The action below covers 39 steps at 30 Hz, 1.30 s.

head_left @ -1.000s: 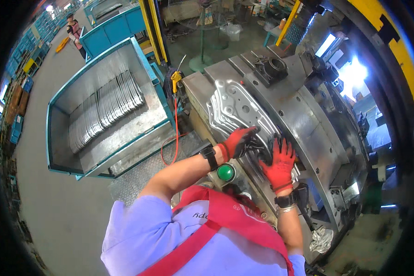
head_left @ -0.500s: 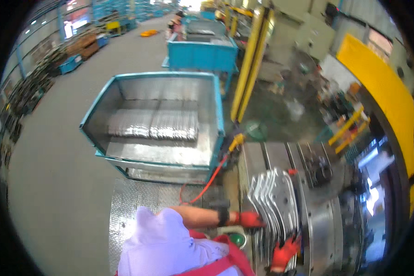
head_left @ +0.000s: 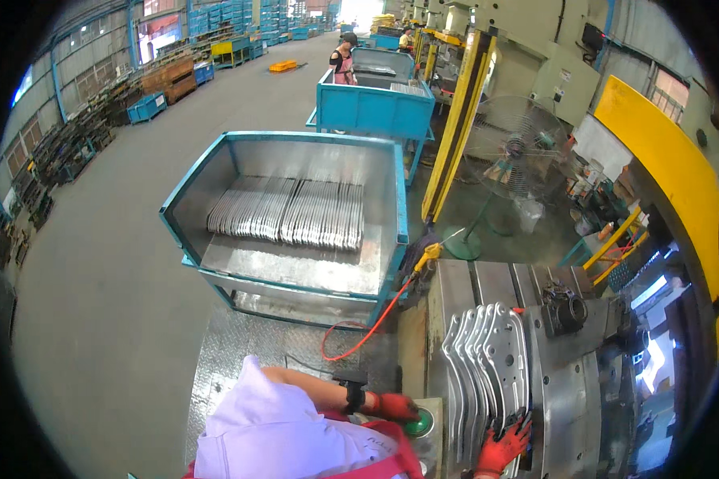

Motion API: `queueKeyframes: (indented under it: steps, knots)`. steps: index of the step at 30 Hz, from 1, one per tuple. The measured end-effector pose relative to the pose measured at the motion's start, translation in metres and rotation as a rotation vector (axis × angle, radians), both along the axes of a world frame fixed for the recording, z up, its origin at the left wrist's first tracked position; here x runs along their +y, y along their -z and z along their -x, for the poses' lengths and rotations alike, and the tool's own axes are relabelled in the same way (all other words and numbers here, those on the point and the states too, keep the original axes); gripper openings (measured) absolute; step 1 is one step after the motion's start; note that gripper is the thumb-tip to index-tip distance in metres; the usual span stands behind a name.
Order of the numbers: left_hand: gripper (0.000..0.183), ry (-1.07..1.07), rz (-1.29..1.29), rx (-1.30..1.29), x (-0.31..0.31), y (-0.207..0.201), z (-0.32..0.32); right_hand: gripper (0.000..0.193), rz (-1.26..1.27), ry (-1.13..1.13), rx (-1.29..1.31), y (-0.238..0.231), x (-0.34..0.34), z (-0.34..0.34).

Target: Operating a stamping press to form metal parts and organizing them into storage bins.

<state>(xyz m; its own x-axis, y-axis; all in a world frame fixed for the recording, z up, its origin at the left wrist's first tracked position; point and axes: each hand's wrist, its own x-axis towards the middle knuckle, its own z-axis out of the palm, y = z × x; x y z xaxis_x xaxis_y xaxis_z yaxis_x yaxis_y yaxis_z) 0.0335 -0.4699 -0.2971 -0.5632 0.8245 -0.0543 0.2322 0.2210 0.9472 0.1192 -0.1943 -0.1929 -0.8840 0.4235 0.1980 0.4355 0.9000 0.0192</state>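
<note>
A row of stamped metal panels (head_left: 503, 359), curved and silvery with small holes, stands close together on the machine's metal bed at the lower right. My right hand (head_left: 503, 449), in a red glove with dark fingertips, lies on the near end of the rightmost panel, its fingers spread. Left of the panels, my left hand (head_left: 393, 407), also red-gloved, rests against a round green push button (head_left: 419, 423) on a control box (head_left: 431, 451). Its fingers look extended and hold nothing visible.
A blue-framed metal bin (head_left: 295, 275) with rows of similar panels stands ahead. An air gun (head_left: 429, 254) on an orange hose hangs by the bed, near a yellow post (head_left: 459, 128) and a fan (head_left: 515, 148). Farther off, a person (head_left: 343, 62) stands beside another blue bin (head_left: 374, 108).
My left hand has left the panels and moved left to the green button. My right hand stays at the panels' near end, fingers now more spread. The view has shifted slightly.
</note>
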Motion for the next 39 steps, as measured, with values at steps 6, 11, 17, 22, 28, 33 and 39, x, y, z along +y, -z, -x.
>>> queueKeyframes:
  steps: [6,11,17,22,28,33,39]
  knots:
    - [0.037,0.109,0.355,-0.221,0.003,-0.069,-0.025,0.081,0.032,0.014,0.058,-0.017,-0.012,-0.002]
    - [0.043,0.018,0.239,-0.239,-0.005,-0.065,-0.039,0.08,0.03,0.034,0.023,-0.035,-0.025,0.0]
    - [0.046,-0.068,0.26,-0.083,-0.001,-0.076,-0.019,0.077,0.072,0.063,0.042,-0.026,-0.019,0.004]
    - [0.052,-0.245,0.151,-0.203,0.001,-0.101,0.019,0.071,0.012,-0.105,0.18,0.008,0.012,-0.004]
    - [0.073,-0.472,-0.126,0.179,0.039,-0.09,0.121,0.069,0.082,0.014,0.122,-0.008,-0.008,-0.018]
    - [0.068,-0.284,-0.381,0.097,0.076,-0.133,0.213,0.061,0.102,-0.011,0.231,-0.045,-0.039,-0.003]
    - [0.048,0.105,-0.366,-0.273,0.112,-0.129,0.267,0.064,-0.045,0.297,0.374,-0.075,-0.088,0.037]
